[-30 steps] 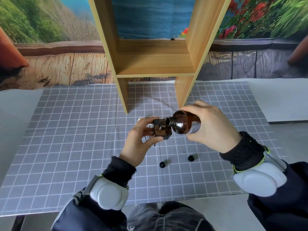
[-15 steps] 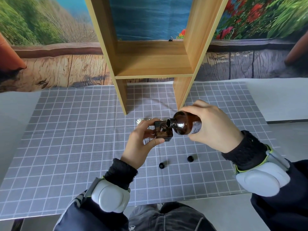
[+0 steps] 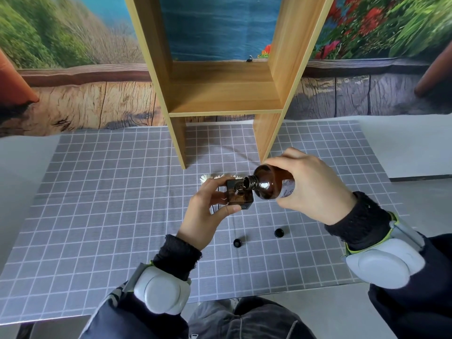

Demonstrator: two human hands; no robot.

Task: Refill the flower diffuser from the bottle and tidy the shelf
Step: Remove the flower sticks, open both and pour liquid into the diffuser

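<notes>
square dark-amber glass diffuser (image 3: 239,195): mid-mat, pinched by left hand (image 3: 208,211) | round amber glass bottle (image 3: 270,183): tipped, mouth at diffuser's opening from 3 o'clock, gripped by right hand (image 3: 315,189) | white flowers (image 3: 206,178) at 11 | two black caps (image 3: 278,232) at 5–6 on grey checked mat (image 3: 97,192) | wooden shelf (image 3: 225,94) at 12

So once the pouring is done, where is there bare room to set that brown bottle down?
The checked mat lies bare left of the left hand, and right of the right hand. It is crowded in the middle: two black caps near, white flowers behind the diffuser.
</notes>
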